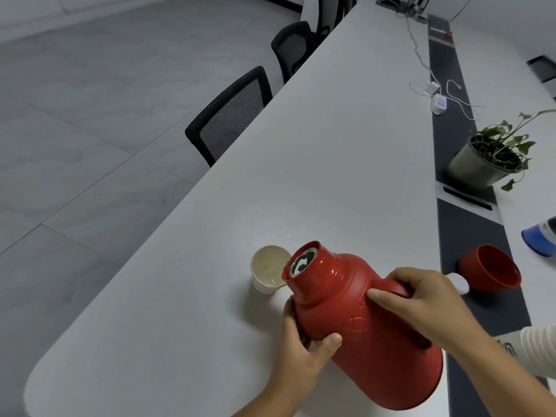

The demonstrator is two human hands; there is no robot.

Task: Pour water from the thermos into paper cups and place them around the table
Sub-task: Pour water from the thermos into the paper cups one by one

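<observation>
The red thermos [361, 323] is tilted steeply, its open mouth aimed left and down over a paper cup [268, 273] that stands upright on the white table [180, 296]. The mouth's lower lip sits just above the cup's right rim; whether they touch I cannot tell. The cup's inside shows a glint near the bottom, possibly water.

The left hand [304, 347] supports the thermos from below near its shoulder, fingers curled under the body and thumb pressed on the near side. The right hand [421, 302] grips the thermos handle on top, fingers wrapped around it and the forefinger stretched along the body. A white ribbed sleeve [529, 347] covers the right forearm.

Right of the thermos, a red cap [490, 269] lies on its side on the dark strip [451, 130] running along the table's middle, its open end facing the camera. A white stopper [458, 283] shows just beside it, partly hidden by the right hand. At the right edge a blue-and-white bottle [541, 239] is cut off by the frame. Farther along the strip stands a potted plant [487, 158], and beyond it lie white chargers [437, 102] with cables.

Black mesh chairs [231, 115] are tucked along the table's left side, over a grey tiled floor [75, 115].
</observation>
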